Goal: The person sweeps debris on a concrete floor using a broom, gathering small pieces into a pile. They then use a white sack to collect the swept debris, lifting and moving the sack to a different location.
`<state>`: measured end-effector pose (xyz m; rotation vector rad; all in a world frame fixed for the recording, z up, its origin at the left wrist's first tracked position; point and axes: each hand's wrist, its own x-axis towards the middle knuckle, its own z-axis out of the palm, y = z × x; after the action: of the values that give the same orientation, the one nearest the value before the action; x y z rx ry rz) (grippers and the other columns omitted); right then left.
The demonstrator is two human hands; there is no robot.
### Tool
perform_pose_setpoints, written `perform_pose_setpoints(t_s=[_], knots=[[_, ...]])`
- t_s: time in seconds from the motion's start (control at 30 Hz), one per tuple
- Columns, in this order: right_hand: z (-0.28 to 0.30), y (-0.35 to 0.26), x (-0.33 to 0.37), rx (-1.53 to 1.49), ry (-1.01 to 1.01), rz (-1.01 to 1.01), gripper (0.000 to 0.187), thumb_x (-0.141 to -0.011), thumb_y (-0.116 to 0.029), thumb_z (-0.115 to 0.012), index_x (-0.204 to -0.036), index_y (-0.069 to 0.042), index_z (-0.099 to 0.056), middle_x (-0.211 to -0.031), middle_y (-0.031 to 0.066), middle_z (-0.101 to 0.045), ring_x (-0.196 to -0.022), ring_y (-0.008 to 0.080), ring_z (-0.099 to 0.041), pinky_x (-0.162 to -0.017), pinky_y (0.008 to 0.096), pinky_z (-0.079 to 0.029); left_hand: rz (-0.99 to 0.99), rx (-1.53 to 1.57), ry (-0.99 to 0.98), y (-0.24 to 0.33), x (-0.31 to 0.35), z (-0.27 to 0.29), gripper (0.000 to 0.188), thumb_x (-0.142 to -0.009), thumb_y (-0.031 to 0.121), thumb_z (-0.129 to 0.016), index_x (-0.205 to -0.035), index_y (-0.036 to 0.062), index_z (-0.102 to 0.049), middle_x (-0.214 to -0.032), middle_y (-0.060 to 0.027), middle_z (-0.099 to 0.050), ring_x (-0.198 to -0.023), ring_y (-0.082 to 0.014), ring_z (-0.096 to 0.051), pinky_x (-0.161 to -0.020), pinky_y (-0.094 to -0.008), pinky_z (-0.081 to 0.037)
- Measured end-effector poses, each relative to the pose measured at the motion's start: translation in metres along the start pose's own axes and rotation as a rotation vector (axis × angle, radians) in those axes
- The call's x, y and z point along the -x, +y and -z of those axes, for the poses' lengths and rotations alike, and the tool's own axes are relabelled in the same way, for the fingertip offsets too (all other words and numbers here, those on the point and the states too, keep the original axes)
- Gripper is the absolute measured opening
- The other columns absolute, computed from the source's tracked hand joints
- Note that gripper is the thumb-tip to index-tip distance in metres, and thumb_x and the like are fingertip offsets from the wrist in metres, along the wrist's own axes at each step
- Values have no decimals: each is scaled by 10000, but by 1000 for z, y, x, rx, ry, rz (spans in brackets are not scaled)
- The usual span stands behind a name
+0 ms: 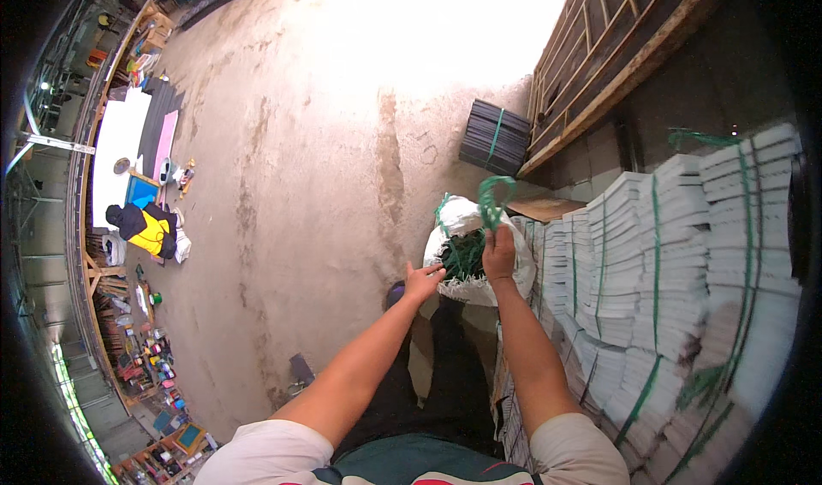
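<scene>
A white woven sack [467, 218] stands on the floor in front of my legs, its mouth turned up. Inside lies a tangle of green plastic strapping [463, 255]. My right hand [499, 254] is closed at the sack's right side, holding a looped bundle of green strap [495, 201] that rises above its fingers. At the left rim is my left hand [424, 281], thumb apart and fingers stretched toward the sack's mouth. Its fingertips reach the rim; whether they press on it is hard to tell.
Tall stacks of white sheets [616, 262], bound with green straps, line my right side. Beyond the sack sits a strapped dark bundle [495, 136] beside a rusty metal gate [599, 83]. A person in yellow and black [150, 231] is at the far left, near cluttered shelves.
</scene>
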<state>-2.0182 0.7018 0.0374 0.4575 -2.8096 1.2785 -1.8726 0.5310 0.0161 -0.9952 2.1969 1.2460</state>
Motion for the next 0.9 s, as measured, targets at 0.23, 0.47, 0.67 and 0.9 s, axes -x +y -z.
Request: perform_pose_setpoints(t_s=[0.23, 0.47, 0.67, 0.9], knots=[[-35, 76, 48, 783, -843, -92, 237, -931, -176, -592, -1137, -100, -681, -1223, 112, -633, -1174, 340, -569, -926, 460, -504, -63, 27, -35, 2, -19, -3, 726, -863, 479, -673, -1400, 20, -505, -1264, -234, -630, -1191, -357, -601, -1015, -409, -449], [-77, 144, 45, 610, -945, -574, 290, -879, -128, -619, -1147, -30, -672, -1283, 241, -566, -1088, 388, -630, -938, 480, -511, -96, 83, -74, 19, 10, -7, 709, -885, 435, -667, -1425, 21, -471, -1366, -231, -559, -1266, -350, -548, -1048, -379, -420], [-90, 152, 40, 274, -769, -634, 509, -836, -129, -596, -1291, 79, -501, -1188, 284, -625, -1070, 449, -625, -947, 491, -504, -160, 91, -63, 20, 9, -21, 650, -890, 364, -675, -1404, 9, -493, -1359, -190, -568, -989, -319, -629, -898, -373, -483], [-54, 41, 5, 466, -403, -355, 249, -868, -230, -611, -1049, -58, -594, -1004, 176, -659, -1011, 370, -660, -791, 471, -548, -92, 45, -53, 3, 18, -26, 598, -906, 402, -632, -1370, 35, -541, -1440, -225, -484, -1337, -358, -465, -1097, -410, -380]])
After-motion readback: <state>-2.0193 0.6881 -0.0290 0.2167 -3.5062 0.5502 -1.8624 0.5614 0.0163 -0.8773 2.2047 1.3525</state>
